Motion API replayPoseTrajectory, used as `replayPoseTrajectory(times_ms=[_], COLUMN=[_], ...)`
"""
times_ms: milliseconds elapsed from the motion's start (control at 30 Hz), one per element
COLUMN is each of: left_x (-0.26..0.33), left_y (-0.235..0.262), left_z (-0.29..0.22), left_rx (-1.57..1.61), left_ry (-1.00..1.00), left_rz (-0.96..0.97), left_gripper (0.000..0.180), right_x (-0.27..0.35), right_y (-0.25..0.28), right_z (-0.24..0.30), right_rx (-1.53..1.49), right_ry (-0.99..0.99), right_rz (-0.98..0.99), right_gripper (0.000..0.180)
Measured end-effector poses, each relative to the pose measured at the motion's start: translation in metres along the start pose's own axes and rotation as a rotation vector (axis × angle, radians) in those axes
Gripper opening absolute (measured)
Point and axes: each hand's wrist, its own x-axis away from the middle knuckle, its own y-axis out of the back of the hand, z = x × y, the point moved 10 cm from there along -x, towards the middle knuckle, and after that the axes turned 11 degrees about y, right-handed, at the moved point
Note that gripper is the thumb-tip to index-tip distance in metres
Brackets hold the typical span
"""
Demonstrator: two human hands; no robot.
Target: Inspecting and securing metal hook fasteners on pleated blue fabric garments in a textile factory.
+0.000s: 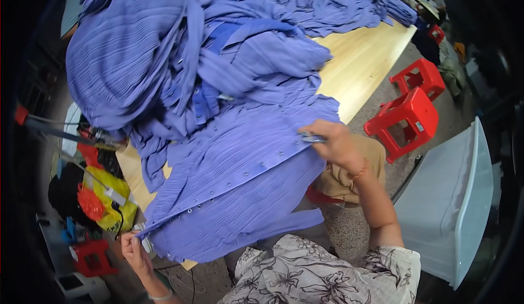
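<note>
Your left hand (132, 248) pinches near end of button placket (240, 176) on blue pleated garment (245, 162), spread over wooden table (360, 64) edge. Right hand (335, 143) clamps far end plus small metal tool (312, 138), likely snips. Fabric looks light, limp, crinkled, likely slippery: grip stiffer placket. Yellow bag (112, 195) at left; 2 red stools (406, 118) at right; no labels readable.

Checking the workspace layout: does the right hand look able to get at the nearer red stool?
Probably yes: the right hand pinches the purple garment at the table edge, and open floor lies between it and the nearer red stool.
</note>
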Motion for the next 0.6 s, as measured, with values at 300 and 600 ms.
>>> replayPoseTrajectory(times_ms=[300,600], left_x=[-0.007,-0.016], left_y=[-0.01,0.003], left_z=[0.018,0.051], left_rx=[-0.006,-0.022], left_ry=[0.286,0.412], left_rz=[0.069,0.02], left_gripper=[0.01,0.008], right_x=[-0.005,-0.007], right_y=[-0.015,-0.039], right_z=[-0.048,-0.102], right_rx=[-0.55,-0.741], right_ry=[-0.458,-0.508], right_rz=[0.383,0.247], right_gripper=[0.021,0.02])
